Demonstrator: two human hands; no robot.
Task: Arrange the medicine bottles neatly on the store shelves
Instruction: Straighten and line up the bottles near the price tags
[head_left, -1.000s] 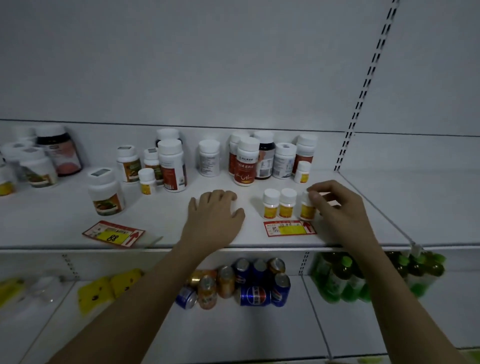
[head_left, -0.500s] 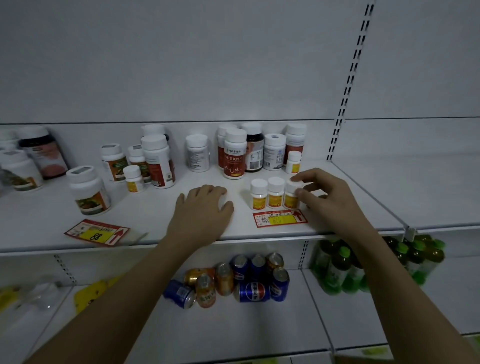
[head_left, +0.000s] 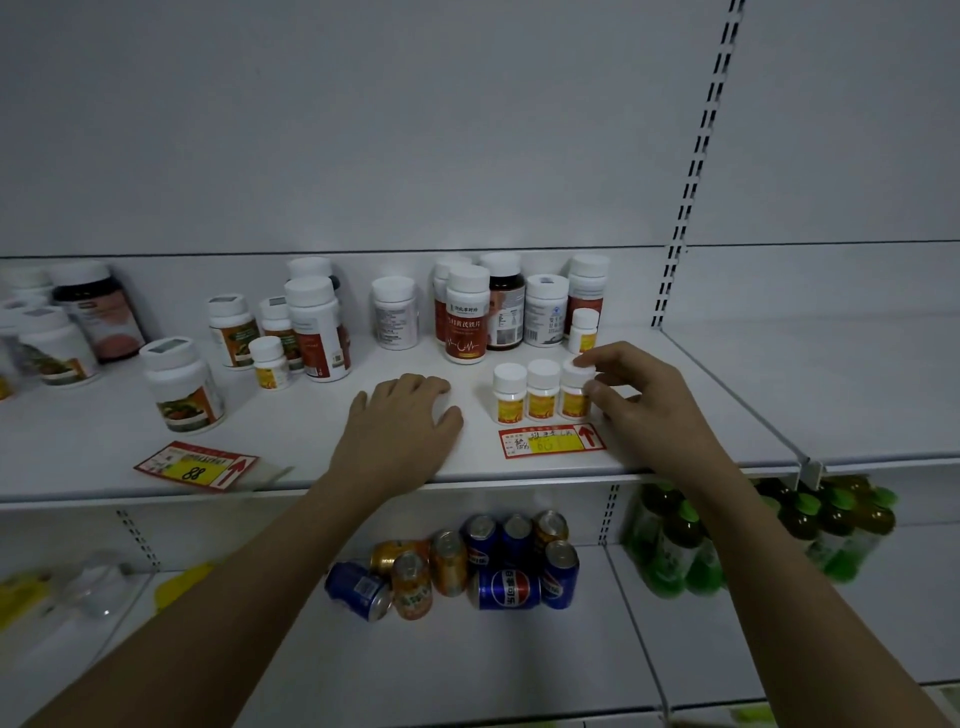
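Three small white-capped bottles with yellow labels stand in a row near the front of the white shelf (head_left: 727, 405): left one (head_left: 509, 393), middle one (head_left: 543, 391), right one (head_left: 573, 392). My right hand (head_left: 641, 400) pinches the right bottle, index finger on its cap and thumb against its side. My left hand (head_left: 400, 426) rests flat on the shelf to the left of the row. Two more small yellow-label bottles stand apart, one at the back right (head_left: 583, 331) and one at the left (head_left: 269, 362). Several larger bottles cluster at the back around a red-label bottle (head_left: 466, 313).
A red and yellow price tag (head_left: 550, 441) lies in front of the row; another price tag (head_left: 197, 465) lies at the front left beside a large bottle (head_left: 184, 384). On the lower shelf are soda cans (head_left: 467, 566) and green drink bottles (head_left: 675, 545). The shelf section at the right holds nothing.
My right hand let go of the right small bottle, spread its fingers, then closed index and thumb on that bottle again. My left hand stayed flat on the shelf.
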